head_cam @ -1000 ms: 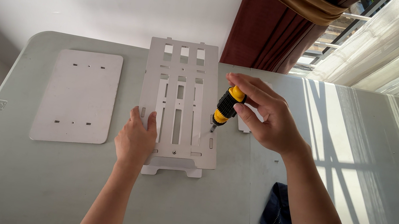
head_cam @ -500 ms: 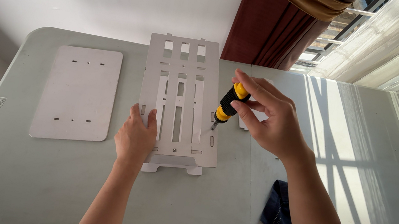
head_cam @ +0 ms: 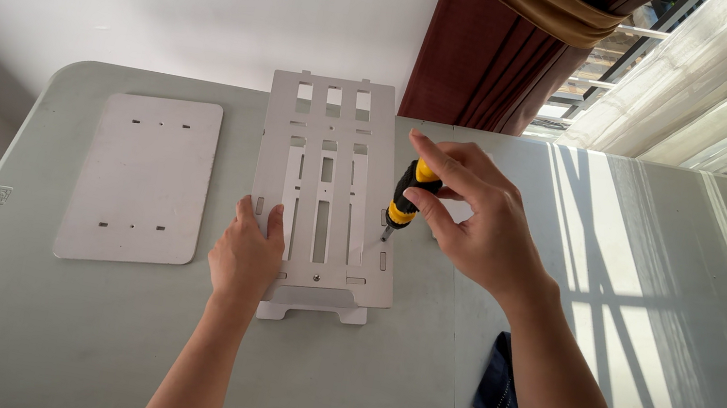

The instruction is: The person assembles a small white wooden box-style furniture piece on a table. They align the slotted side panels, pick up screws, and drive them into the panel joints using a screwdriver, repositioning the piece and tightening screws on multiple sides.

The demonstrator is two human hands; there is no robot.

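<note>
A white slotted panel (head_cam: 328, 179) lies flat on the grey table (head_cam: 335, 376), with a small white bracket under its near end. My left hand (head_cam: 244, 258) rests on the panel's near left corner, pressing it down. My right hand (head_cam: 471, 217) grips a short black-and-yellow screwdriver (head_cam: 404, 199), held nearly upright. Its tip touches the panel's right edge about halfway along.
A plain white board (head_cam: 141, 180) with small holes lies to the left of the panel. A dark blue cloth (head_cam: 501, 394) sits near the table's front edge on the right. Sunlight stripes cover the table's right side. Curtains hang behind.
The screwdriver tip has shifted slightly farther up the panel's right edge. My left hand stays on the near left corner.
</note>
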